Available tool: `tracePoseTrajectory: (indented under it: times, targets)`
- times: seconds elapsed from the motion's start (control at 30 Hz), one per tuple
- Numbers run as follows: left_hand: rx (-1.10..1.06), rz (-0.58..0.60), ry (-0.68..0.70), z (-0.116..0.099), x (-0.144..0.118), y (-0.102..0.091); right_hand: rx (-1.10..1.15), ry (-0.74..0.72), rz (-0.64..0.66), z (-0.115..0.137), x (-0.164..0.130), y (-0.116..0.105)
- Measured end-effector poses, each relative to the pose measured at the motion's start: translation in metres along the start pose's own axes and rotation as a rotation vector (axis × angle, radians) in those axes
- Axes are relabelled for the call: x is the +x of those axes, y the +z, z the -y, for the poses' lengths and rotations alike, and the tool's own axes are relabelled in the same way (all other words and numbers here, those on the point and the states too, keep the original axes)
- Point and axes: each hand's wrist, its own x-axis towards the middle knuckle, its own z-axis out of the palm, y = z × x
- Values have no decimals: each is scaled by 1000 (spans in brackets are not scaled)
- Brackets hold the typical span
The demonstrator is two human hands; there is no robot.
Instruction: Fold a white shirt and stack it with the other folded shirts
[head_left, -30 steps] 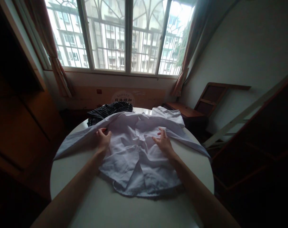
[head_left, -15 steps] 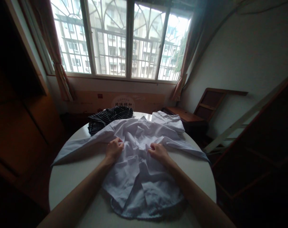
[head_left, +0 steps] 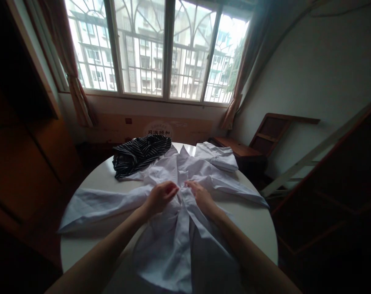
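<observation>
A white long-sleeved shirt (head_left: 173, 232) lies spread on a round white table (head_left: 90, 241), sleeves stretched out to the left and right. My left hand (head_left: 161, 196) and my right hand (head_left: 199, 194) meet at the shirt's middle, each pinching a front edge of the cloth and holding the two edges together. The lower part of the shirt runs toward me and hangs over the near edge of the table.
A dark striped garment (head_left: 139, 153) lies bunched at the table's far left. A folded white cloth (head_left: 217, 157) sits at the far right. A wooden cabinet (head_left: 26, 134) stands left, a wooden frame (head_left: 274, 130) and low bench right, a barred window (head_left: 154, 49) behind.
Both hands moved from the sides of the shirt to its middle, pulling the front edges together. The shirt slid toward me and its left sleeve dropped lower on the table.
</observation>
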Motion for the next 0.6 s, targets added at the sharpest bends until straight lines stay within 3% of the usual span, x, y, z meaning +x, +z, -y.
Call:
tracePoseTrajectory:
  times: [0.1, 0.17, 0.27, 0.37, 0.47, 0.6]
  targets:
    - [164, -351, -132, 27, 10, -12, -54, -38, 76, -2, 1, -1]
    - [232, -454, -308, 47, 13, -21, -90, -37, 101, -1, 3, -4]
    - [169, -400, -531, 68, 12, -29, -79, 0, 204, 2, 3, -11]
    - [83, -265, -604, 74, 10, -31, -47, 69, 141, 6, 2, -16]
    - [106, -189, -600, 65, 10, -26, -36, 140, 73, 9, 1, -15]
    - [48, -200, -406, 39, 8, -6, -10, 127, 128, 9, -1, -6]
